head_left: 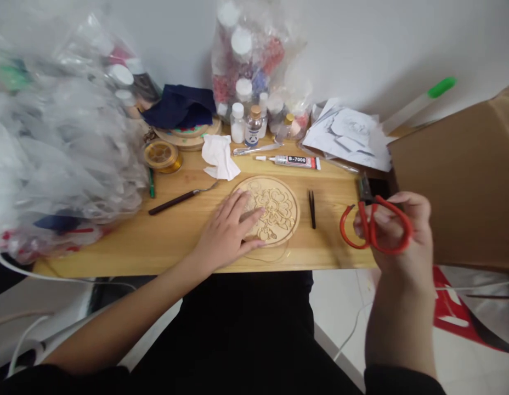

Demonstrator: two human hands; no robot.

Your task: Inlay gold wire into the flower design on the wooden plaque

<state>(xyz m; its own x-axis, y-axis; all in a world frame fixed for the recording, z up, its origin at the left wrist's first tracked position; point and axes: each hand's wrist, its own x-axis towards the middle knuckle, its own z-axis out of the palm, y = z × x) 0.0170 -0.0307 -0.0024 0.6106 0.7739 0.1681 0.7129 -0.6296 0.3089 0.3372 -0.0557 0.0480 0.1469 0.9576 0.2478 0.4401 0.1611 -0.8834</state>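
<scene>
Red-handled scissors [373, 227] at the right end of the table [176, 241], pinched in the fingers of the right hand [414, 241]; left hand [225, 233] on the round wooden board [275, 207] at the front, fingers loosely spread, black tweezers [312, 209] nearby.

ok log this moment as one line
left hand: on round wooden disc | right hand: holding red-handled scissors | black tweezers: on table

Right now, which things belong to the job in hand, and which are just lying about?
Job:
- disc, under left hand
- scissors, in right hand
- likely tweezers, glue, spool

Probably just lying about:
- bags
- papers
- box
- navy cloth
</scene>
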